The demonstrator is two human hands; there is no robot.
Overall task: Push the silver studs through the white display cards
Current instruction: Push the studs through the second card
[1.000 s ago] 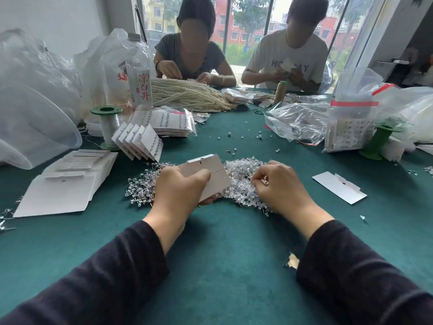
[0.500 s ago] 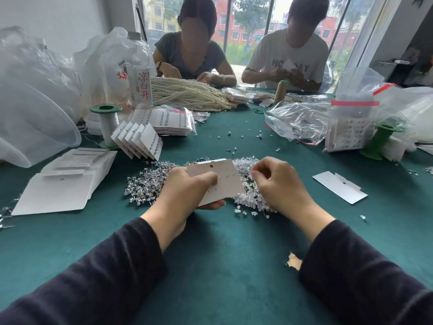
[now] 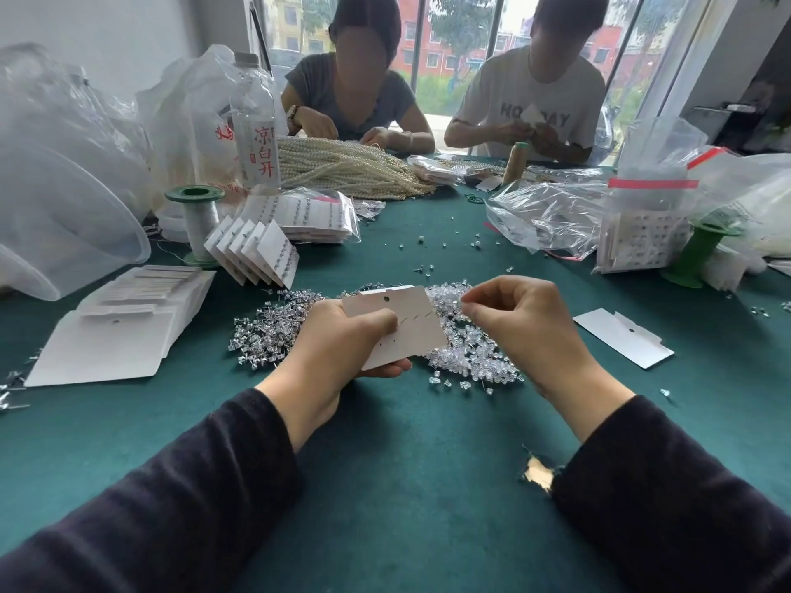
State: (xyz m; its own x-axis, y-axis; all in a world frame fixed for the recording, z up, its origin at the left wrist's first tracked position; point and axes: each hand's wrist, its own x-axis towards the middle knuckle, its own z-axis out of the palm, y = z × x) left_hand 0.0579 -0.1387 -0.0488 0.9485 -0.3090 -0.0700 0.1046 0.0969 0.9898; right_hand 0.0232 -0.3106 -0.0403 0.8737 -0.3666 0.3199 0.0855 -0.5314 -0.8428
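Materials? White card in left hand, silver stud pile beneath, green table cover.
White display card: likely matte paperboard; thin, stiff, punched hole. Pile of silver studs: shiny metal posts, clear glinting heads, glass or plastic unclear. Green table cover: felt-like fabric, matte, one frayed tear.

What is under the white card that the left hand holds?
The stud pile on the green table shows on either side of the white card; the pile's middle is hidden behind it.

Reaching in from both lower corners in dark sleeves [image 3: 171, 498], toward frame centre. Clamping the white card [image 3: 398, 323] with the left grip [image 3: 342, 340], thumb across its face, fingers curled underneath. Just right of centre, pinching thumb against forefinger with the right grip [image 3: 522, 323], remaining fingers curled, on something too small to make out.
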